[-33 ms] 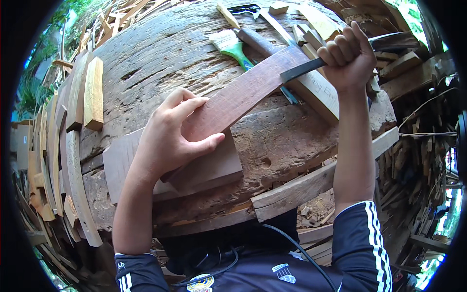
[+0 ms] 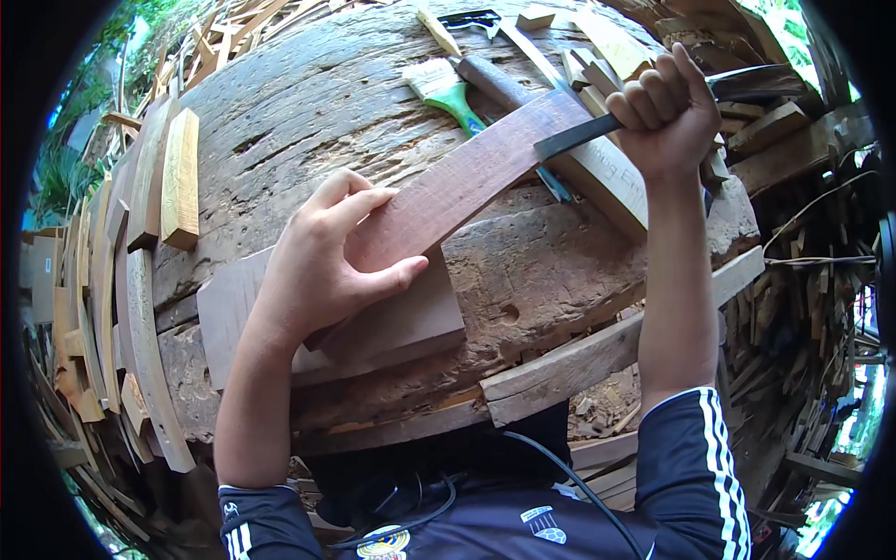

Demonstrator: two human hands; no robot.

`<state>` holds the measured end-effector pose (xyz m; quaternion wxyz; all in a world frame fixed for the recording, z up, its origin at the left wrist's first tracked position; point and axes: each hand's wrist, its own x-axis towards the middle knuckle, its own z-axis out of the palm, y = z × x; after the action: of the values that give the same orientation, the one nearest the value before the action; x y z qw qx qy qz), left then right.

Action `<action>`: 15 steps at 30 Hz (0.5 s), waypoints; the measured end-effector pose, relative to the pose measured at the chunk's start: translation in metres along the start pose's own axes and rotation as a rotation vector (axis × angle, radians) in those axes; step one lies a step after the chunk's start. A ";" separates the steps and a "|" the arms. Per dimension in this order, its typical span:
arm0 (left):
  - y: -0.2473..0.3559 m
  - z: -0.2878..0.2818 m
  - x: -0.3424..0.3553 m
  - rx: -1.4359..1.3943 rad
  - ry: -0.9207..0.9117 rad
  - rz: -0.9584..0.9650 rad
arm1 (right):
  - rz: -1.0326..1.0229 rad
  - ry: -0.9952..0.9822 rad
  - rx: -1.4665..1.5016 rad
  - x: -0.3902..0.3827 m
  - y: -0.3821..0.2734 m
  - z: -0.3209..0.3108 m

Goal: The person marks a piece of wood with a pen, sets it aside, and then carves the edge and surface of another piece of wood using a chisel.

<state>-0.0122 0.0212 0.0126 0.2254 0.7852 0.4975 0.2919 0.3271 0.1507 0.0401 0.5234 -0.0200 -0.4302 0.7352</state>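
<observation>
Head cam, your only view: your left hand has the lower end of the board, thumb by the near edge and fingers over the far one, so it's pinched across its width. The board slants up and right over the log, its low end above a block. Your right hand is a tight fist round the tool with the dark blade, thumb poking up, tip right at the board's near edge, though I can't swear it's touching.

Progress-wise, I'd call it set up: board held, blade lined up. I can't spot a clear fresh cut on that top face, so I'd guess most of the work's left, but fine marks wouldn't show here.

Room: bare log left of the board, up to the sticks. Upper end's crowded, with the brush just beside and a timber near the blade. Log's near edge runs under your right forearm, above a plank.
</observation>
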 end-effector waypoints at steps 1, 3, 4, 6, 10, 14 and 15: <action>-0.004 -0.003 -0.002 -0.012 -0.019 -0.006 | 0.013 0.029 0.011 0.000 0.004 0.002; -0.006 -0.004 -0.003 -0.024 -0.037 -0.012 | 0.016 0.049 0.013 0.003 0.006 -0.002; -0.005 -0.004 -0.004 -0.034 -0.033 -0.017 | 0.015 0.059 0.028 0.004 0.005 -0.005; -0.005 -0.006 -0.004 -0.048 -0.028 -0.023 | -0.021 0.095 0.004 0.004 -0.005 -0.012; -0.004 -0.003 -0.002 -0.014 -0.011 0.012 | -0.022 0.120 0.038 0.002 0.008 -0.006; -0.008 -0.003 -0.004 -0.017 -0.011 0.027 | 0.042 0.107 0.021 0.007 0.031 0.024; -0.008 -0.003 -0.004 -0.020 -0.006 0.026 | 0.053 0.095 0.011 0.008 0.030 0.026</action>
<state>-0.0210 0.0213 0.0090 0.2310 0.7903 0.4834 0.2973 0.2882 0.1385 0.0402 0.5236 -0.0634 -0.4000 0.7495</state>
